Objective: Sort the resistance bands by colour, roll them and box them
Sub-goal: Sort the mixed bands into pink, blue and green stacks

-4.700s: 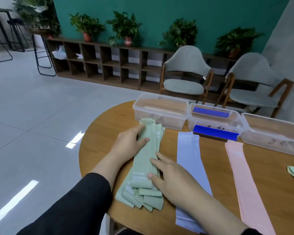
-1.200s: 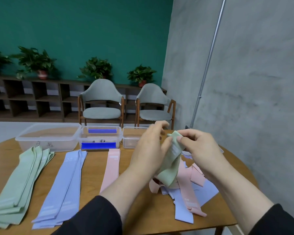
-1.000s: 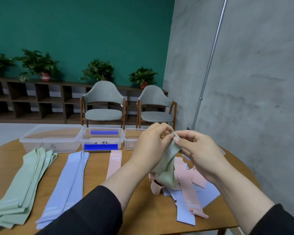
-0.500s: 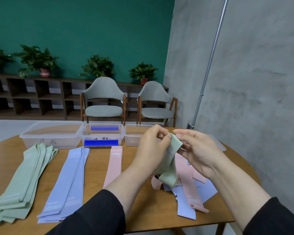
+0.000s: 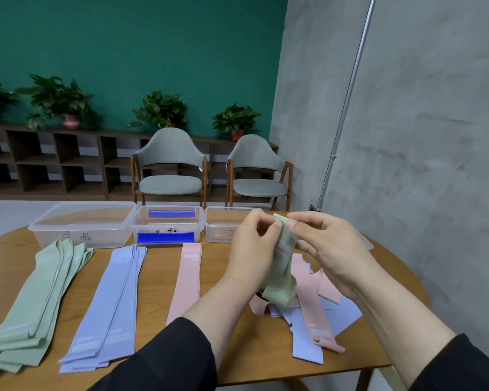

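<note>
Pinching the top end of a pale green elastic resistance band (image 5: 280, 270) between the fingertips of both hands, a person lifts it above a tangled heap of pink and lilac bands (image 5: 312, 304) on the right of a round wooden bench (image 5: 158, 280). The left hand (image 5: 251, 256) and right hand (image 5: 326, 248) meet at the band's upper edge, close together, its lower end drooping onto the heap. Sorting looks partly done: a flat stack of green bands (image 5: 37, 300), a stack of lilac bands (image 5: 110, 303) and a single pink band (image 5: 187, 277) lie in separate rows to the left. Nothing appears rolled yet. Behind them, three clear plastic boxes (image 5: 84, 224) stand in a line, seemingly without bands; the middle one shows blue strips. The unsorted heap, all rolling and all boxing remain.
</note>
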### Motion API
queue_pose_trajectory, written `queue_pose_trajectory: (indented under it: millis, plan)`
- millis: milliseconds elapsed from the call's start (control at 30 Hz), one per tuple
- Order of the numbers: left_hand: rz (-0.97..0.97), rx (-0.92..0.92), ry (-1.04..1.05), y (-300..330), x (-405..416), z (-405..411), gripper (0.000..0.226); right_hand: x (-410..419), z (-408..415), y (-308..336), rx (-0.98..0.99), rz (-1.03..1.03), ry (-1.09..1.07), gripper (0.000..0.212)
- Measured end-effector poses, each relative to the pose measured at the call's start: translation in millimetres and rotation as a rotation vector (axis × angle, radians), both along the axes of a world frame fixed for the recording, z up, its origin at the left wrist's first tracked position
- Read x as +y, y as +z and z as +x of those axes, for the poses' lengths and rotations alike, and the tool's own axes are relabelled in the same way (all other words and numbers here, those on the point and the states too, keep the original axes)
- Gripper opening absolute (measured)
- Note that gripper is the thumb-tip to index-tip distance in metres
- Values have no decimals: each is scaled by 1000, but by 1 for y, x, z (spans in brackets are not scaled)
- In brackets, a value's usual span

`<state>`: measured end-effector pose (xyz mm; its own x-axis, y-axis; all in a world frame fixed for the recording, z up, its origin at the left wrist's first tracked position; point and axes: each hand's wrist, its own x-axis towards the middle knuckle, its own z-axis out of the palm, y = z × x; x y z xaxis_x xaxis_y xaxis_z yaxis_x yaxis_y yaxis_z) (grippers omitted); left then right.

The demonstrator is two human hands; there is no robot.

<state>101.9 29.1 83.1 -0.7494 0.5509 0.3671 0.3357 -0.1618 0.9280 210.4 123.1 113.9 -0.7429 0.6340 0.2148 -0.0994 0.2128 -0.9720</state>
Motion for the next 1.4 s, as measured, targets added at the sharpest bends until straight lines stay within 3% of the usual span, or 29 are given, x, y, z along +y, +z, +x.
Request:
queue_pose_trajectory:
  millis: [133, 233, 333, 400, 467, 567, 633, 1000, 1267, 1400]
  plan:
    - [56, -29, -36, 9, 2, 4, 4, -1, -1, 6, -57, 255, -155, 16]
    - [68, -13, -120, 25, 0, 1, 16, 0, -1, 21, 2, 363, -228, 14]
    - [80, 78, -91, 52, 2, -4, 10, 2, -4, 36, 163, 348, -304, 11]
    - [142, 47, -88, 72, 4, -5, 13, 1, -7, 41, 233, 332, -306, 13]
    - [189, 24, -109, 88, 4, -5, 14, -2, -15, 39, 199, 348, -247, 7]
    - [165, 127, -133, 98, 1, -7, 15, -7, -23, 39, 178, 367, -247, 19]
    - [154, 162, -130, 100, -4, -10, 16, -11, -27, 42, 188, 350, -239, 16]
    - [510, -361, -197, 105, -50, -42, 36, -85, -57, -12, 114, 198, 61, 12]
    - [558, -350, -8, 96, -151, -124, 29, -154, -113, -37, -62, 10, 386, 16]
    - [418, -302, 162, 68, -222, -186, 22, -210, -150, -57, -139, -75, 512, 18]
